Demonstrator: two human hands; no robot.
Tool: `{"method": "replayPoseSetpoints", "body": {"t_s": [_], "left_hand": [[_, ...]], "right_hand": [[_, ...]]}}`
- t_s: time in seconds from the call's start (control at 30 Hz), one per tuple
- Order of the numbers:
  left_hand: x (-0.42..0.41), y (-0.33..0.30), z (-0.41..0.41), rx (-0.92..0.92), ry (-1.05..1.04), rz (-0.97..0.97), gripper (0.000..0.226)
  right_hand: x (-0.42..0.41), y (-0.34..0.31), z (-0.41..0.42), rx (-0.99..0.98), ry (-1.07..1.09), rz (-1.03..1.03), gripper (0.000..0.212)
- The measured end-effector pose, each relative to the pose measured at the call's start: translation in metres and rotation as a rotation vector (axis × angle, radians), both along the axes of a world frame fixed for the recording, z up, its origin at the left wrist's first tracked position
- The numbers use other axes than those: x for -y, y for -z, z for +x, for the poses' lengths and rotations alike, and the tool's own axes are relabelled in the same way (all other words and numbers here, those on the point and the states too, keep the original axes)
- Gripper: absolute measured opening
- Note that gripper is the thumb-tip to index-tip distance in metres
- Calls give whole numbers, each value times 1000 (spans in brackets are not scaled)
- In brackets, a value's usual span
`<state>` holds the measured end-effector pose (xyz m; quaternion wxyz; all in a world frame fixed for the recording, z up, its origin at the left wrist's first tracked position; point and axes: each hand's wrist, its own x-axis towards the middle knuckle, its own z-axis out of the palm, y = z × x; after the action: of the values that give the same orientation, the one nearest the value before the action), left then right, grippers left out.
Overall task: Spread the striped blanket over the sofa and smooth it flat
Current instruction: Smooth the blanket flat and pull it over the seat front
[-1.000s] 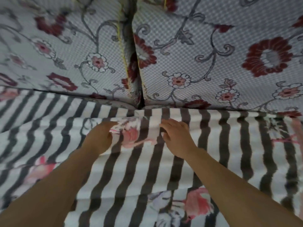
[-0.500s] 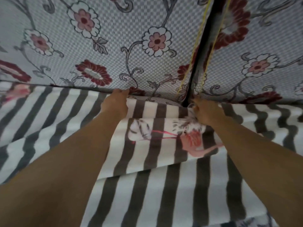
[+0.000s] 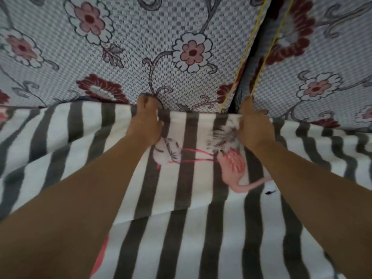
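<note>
Striped grey-and-white fleece blanket with flamingo prints lay over the sofa seat, its far edge running left to right along the foot of the floral checked back cushions. I saw my left hand and right hand equally near, both with fingers curled, pinching that edge just before the crease.

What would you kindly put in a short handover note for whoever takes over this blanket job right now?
Left hand and right hand each grip the top edge of the striped blanket at the foot of the floral back cushions.
Done: blanket covers the seat.
Left: a fold crosses the middle and ripples show on the right; tuck the edge, then smooth flat.
</note>
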<state>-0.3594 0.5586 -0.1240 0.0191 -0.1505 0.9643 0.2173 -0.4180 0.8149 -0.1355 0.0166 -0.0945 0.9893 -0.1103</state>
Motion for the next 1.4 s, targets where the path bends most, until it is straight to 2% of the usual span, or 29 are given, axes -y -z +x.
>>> {"method": "replayPoseSetpoints", "body": {"t_s": [0.1,0.17,0.23,0.37,0.47,0.63,0.77,1.0,1.13,1.4], "left_hand": [[-9,17,7,178,38,-25,64],[-10,24,11,150,61,-78,64],[-6,28,14,78,88,-86,61],[-1,26,26,211,155,-122,58],[-2,13,51,204,173,-77,59],[9,-19,118,240,197,-15,60],[31,-38,174,288,228,6,64],[69,-60,293,348,220,100,65],[74,-66,351,381,148,121,60],[56,-61,459,419,-17,83,68]], "right_hand": [[-7,21,6,39,-125,123,53],[-12,29,7,17,-167,221,50],[-15,30,9,30,-152,200,54],[-11,16,25,22,-143,129,57],[1,-3,50,90,-200,106,56],[45,-44,101,137,-407,132,50],[88,-62,152,299,-575,90,48],[132,-75,249,490,-738,94,47],[137,-78,293,510,-799,132,47],[124,-89,383,499,-910,154,48]]}}
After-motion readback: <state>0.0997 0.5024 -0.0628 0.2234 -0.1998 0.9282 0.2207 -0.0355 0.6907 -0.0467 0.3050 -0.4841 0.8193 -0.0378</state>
